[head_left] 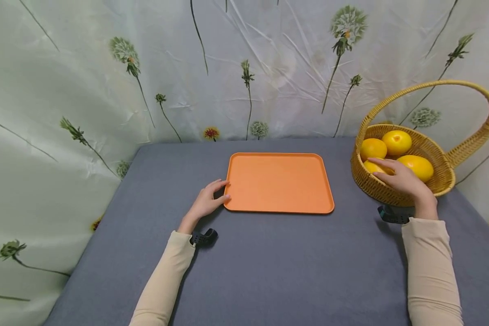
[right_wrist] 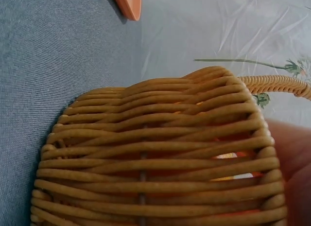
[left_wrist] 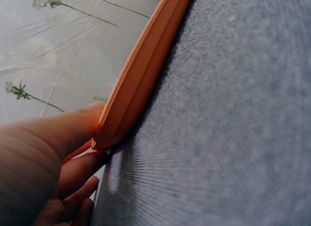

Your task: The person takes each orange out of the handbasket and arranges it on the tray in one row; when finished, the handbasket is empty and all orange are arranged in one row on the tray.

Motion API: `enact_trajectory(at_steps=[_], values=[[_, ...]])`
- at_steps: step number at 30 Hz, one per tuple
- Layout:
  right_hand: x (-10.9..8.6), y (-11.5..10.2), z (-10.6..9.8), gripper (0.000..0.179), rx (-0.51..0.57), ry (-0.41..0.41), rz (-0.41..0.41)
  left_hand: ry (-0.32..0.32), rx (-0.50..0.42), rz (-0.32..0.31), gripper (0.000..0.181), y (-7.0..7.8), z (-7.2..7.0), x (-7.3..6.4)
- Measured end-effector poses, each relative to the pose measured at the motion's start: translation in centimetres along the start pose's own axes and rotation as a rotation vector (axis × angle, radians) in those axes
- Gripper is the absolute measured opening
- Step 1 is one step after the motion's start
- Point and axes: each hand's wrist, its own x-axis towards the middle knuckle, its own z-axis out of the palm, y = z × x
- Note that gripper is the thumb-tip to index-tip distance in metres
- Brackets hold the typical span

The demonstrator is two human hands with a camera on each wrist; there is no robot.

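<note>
The left hand (head_left: pixel 207 200) is at the left end of an orange rectangular tray (head_left: pixel 279 183), its thumb and fingers spread and touching the rim near the front corner. In the left wrist view the thumb (left_wrist: pixel 80 124) lies against the tray's rim (left_wrist: pixel 141 75). Over on the right, the right hand (head_left: pixel 403 179) reaches into a wicker basket (head_left: pixel 375 188). Its thumb and fingers lie on either side of a yellow fruit (head_left: pixel 370 167), partly covered by them. The right wrist view shows mostly the basket's woven side (right_wrist: pixel 160 158), which hides the fingers.
Also in the basket are an orange (head_left: pixel 373 148), a shiny yellow round fruit (head_left: pixel 397 142) and an oval yellow fruit (head_left: pixel 419 168). A tall arched handle (head_left: pixel 432 84) rises over the basket. Grey cloth (head_left: pixel 277 262) covers the table, with a flower-printed curtain (head_left: pixel 285 81) behind.
</note>
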Motion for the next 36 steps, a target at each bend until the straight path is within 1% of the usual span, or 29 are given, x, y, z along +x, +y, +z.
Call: enact_trajectory(at_steps=[2,8,12,18,22,29,36], values=[[-0.02,0.05,-0.1,0.055,-0.005,-0.016,0.025,0.007,0.002,0.007,0.053,-0.1,0.1,-0.05],[-0.54,0.28,-0.27,0.066,-0.018,-0.067,0.156,0.009,0.017,0.009,0.053,-0.32,0.29,-0.17],[-0.8,0.32,-0.17,0.07,-0.019,-0.051,0.194,0.013,0.013,0.011,0.052,-0.34,0.28,-0.1],[-0.98,0.23,0.22,0.072,-0.015,0.019,0.232,0.02,0.026,0.022,0.052,-0.31,0.19,0.03],[-0.97,0.13,0.5,0.072,-0.02,0.066,0.242,0.024,0.021,0.026,0.052,-0.38,0.16,-0.03],[-0.72,0.05,0.66,0.071,-0.039,0.115,0.241,0.038,0.009,0.017,0.053,-0.47,0.25,-0.12],[-0.66,-0.25,0.65,0.071,-0.021,0.155,0.247,0.048,0.019,0.014,0.053,-0.49,0.23,-0.08]])
